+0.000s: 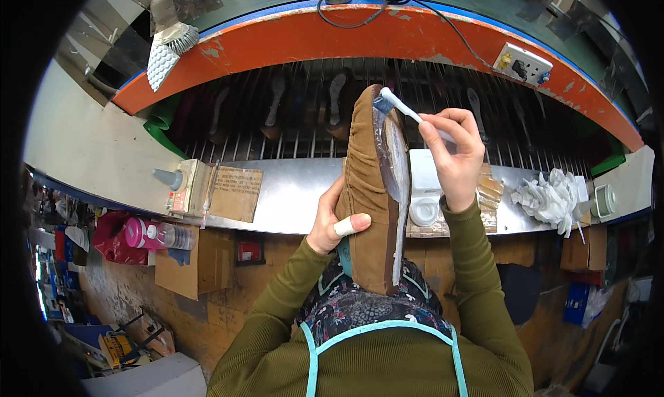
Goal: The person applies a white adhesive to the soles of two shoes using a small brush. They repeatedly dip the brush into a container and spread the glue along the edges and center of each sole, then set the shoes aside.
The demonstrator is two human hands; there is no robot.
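A brown suede shoe is held upright in front of me, toe up. Its underside faces right and carries a whitish, wet-looking coating. My left hand grips it from the left, with the thumb, wrapped in a white band, pressed on the side; the other fingers are hidden behind. My right hand pinches the white handle of a small toothbrush-like brush. The brush's dark bristles touch the edge of the underside near the toe. Below the right hand, a white container with a round opening stands on the metal ledge.
Shoes lie on the metal bars of a rack behind an orange beam. Along the ledge are a piece of cardboard and crumpled white material. A socket panel and cable are on the beam. A bottle stands left.
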